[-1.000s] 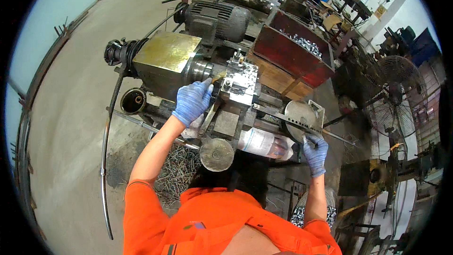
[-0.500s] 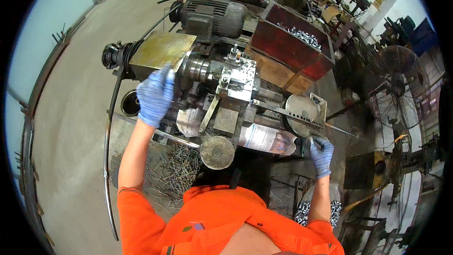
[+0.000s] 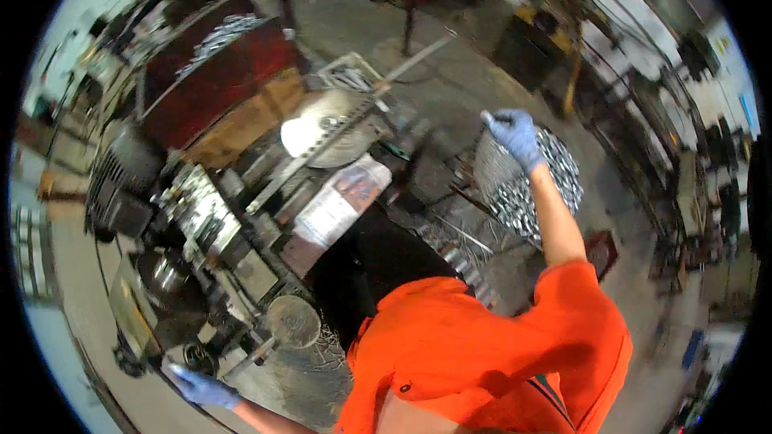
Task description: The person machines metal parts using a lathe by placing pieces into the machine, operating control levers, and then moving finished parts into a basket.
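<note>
My left hand (image 3: 203,388), in a blue knit glove, is low on the left beside the machine's yellowish cover plate (image 3: 133,305). Its fingers look stretched out, somewhat blurred, and I see nothing held. To the right, my right hand (image 3: 516,138), gloved alike, is over a round basket (image 3: 492,167) of small shiny metal parts (image 3: 555,181). Its fingers are curled together; anything between them is hidden. The lathe-like machine's bright metal block (image 3: 201,207) lies between my arms, with a perforated bar (image 3: 310,151) across a round pale plate (image 3: 347,153).
A dark red bin (image 3: 229,72) with metal parts stands on wood at the far left. A printed paper sheet (image 3: 338,201) covers part of the machine. A round metal disc (image 3: 293,321) is at its near side. Metal rods and scraps (image 3: 462,229) lie near the basket.
My view has turned right. My right hand has gone from the perforated bar's end to over the basket. My left hand has come away from the cover plate's top, its arm stretched out left.
</note>
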Tool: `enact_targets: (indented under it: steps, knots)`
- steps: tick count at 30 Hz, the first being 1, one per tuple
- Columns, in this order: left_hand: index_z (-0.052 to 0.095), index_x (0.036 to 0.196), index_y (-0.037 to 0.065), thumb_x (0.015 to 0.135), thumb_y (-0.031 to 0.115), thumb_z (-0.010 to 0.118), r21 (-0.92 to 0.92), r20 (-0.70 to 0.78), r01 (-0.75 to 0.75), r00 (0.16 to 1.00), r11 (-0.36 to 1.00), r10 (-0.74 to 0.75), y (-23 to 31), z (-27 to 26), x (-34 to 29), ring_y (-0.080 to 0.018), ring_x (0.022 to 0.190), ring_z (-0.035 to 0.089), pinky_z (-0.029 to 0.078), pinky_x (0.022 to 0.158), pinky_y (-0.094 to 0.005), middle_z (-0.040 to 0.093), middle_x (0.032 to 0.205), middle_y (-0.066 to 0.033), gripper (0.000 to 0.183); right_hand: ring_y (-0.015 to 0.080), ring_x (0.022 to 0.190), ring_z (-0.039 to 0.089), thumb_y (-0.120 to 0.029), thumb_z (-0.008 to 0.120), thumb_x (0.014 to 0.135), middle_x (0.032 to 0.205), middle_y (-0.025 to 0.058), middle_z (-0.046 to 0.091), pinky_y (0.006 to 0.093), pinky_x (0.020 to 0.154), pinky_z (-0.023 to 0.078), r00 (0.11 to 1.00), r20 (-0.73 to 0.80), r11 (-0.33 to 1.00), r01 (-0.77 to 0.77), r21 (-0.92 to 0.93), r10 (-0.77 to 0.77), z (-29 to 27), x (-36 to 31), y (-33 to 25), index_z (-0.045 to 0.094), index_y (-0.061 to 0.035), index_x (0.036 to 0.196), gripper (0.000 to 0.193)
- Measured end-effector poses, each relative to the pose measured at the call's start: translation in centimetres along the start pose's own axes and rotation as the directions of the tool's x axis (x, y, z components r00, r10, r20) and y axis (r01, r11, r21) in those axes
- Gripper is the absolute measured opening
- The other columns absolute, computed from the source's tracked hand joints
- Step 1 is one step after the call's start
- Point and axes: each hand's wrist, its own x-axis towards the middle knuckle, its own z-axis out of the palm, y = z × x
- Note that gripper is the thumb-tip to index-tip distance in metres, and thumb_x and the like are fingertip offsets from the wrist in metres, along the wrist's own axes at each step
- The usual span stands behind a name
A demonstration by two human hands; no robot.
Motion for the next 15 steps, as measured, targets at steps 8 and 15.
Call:
enact_targets:
  steps: [8, 15]
  knots:
    - [0.063, 0.101, -0.006, 0.091, 0.028, 0.054, -0.023, 0.388, -0.074, 0.918, 0.997, 0.077, -0.1, 6.6, -4.0, -0.0177, 0.070, 0.061, 0.049, 0.066, -0.0317, 0.068, 0.087, -0.0141, 0.036, 0.0348, 0.094, 0.061, -0.052, 0.066, 0.069, 0.100, 0.0218, 0.063, 0.0382, 0.084, 0.047, 0.889, 0.024, 0.782, -0.389, -0.487, 0.457, -2.8, -0.6, 17.5, 0.066, 0.0019, 0.095, 0.060]
    - [0.064, 0.099, -0.003, 0.091, 0.028, 0.055, -0.009, 0.362, -0.013, 0.932, 1.000, 0.015, -0.6, 6.2, -4.1, -0.0074, 0.049, 0.042, 0.034, 0.043, -0.0238, 0.065, 0.075, -0.0052, 0.034, 0.0356, 0.096, 0.059, -0.048, 0.060, 0.071, 0.102, 0.0217, 0.062, 0.0396, 0.088, 0.045, 0.716, 0.594, 0.799, 0.086, -0.596, 0.366, -0.2, -3.6, 18.8, 0.063, -0.0069, 0.106, 0.055]
